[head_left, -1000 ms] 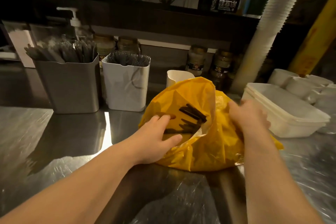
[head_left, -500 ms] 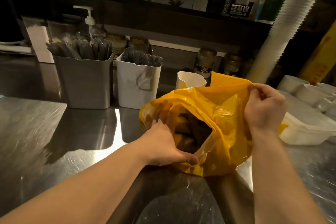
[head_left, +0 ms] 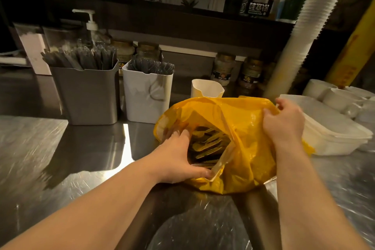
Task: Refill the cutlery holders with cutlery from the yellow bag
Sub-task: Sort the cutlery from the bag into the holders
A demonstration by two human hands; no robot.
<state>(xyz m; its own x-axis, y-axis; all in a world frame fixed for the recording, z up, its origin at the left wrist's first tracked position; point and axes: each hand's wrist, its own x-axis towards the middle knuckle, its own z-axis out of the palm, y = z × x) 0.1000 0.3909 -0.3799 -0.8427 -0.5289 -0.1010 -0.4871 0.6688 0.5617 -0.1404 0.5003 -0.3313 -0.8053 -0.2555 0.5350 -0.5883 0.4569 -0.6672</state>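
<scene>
A yellow plastic bag [head_left: 245, 140] lies on the steel counter with its mouth pulled wide. Wrapped cutlery [head_left: 209, 146] shows inside it. My left hand [head_left: 178, 158] grips the near-left edge of the opening, fingers inside the bag and thumb along the near rim. My right hand [head_left: 284, 124] pinches the bag's upper right edge and holds it up. Behind the bag to the left stand a grey cutlery holder [head_left: 87, 95] and a white cutlery holder [head_left: 147, 97], both packed with wrapped cutlery. A small white holder [head_left: 206, 88] stands just behind the bag.
White lidded containers [head_left: 332, 134] and bowls [head_left: 334, 95] are stacked at the right. A tall stack of white cups [head_left: 312, 18] leans over them. Jars [head_left: 223, 69] and a pump bottle [head_left: 91, 24] line the back wall. The steel counter [head_left: 60, 158] stretches to the left.
The bag's mouth has been spread wider, so the cutlery inside shows. My right hand went from the bag's far side to gripping its top edge. My left hand's fingers slid inside the opening.
</scene>
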